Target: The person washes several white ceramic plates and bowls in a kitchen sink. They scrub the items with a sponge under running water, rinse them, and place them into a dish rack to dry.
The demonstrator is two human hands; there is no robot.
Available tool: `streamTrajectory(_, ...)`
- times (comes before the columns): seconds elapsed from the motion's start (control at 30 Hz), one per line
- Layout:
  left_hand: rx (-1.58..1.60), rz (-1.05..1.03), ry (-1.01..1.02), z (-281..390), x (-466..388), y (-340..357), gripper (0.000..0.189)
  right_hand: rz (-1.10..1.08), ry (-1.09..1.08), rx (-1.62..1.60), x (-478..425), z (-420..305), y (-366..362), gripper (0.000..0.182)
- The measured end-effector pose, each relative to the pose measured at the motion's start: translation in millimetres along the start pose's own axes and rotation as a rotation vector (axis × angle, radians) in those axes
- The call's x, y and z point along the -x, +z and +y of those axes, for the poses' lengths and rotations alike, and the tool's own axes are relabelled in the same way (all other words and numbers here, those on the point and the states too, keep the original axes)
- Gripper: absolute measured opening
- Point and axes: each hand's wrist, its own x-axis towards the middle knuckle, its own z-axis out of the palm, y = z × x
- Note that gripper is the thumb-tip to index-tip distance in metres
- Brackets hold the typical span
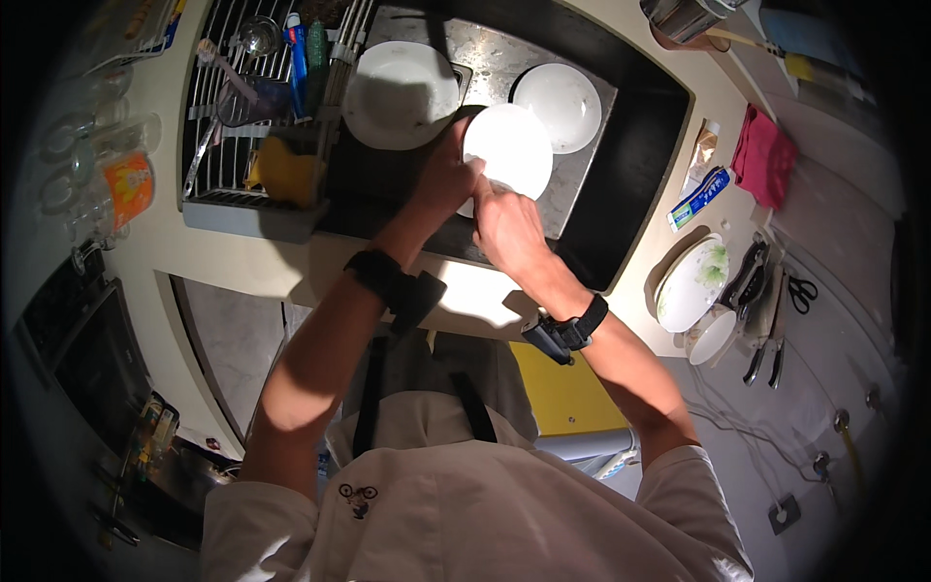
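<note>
Over the sink, a round white dish [510, 149] is held up, so brightly lit that I cannot tell whether it is a plate or a bowl. My left hand [447, 174] grips its left edge, with most of the fingers hidden behind it. At its near rim, my right hand [510, 227] has its fingers curled and touching the dish and my left hand. A large white bowl [398, 91] lies in the sink to the left. Behind the held dish sits a smaller white bowl [566, 102], partly covered by it.
The dark-walled sink [625, 196] surrounds the dishes. A wire rack [240, 171] on its left holds a yellow cloth [287, 171], a ladle and a toothpaste-like tube [297, 65]. To the right are a pink cloth [762, 156], a blue tube [698, 198], stacked patterned dishes [694, 284] and knives [765, 349].
</note>
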Motion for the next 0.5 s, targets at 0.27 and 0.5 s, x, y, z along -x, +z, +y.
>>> streamTrajectory(0.27,-0.218,-0.109,-0.104,-0.9,-6.1,-31.0,0.067,-0.136,-0.338,0.111,19.5,44.5,-7.5,0.06)
streamTrajectory(0.5,-0.287,-0.14,-0.081,6.7,-10.6,-18.2,0.071,-0.31,-0.137,-0.088,16.2,25.7,-7.8,0.074)
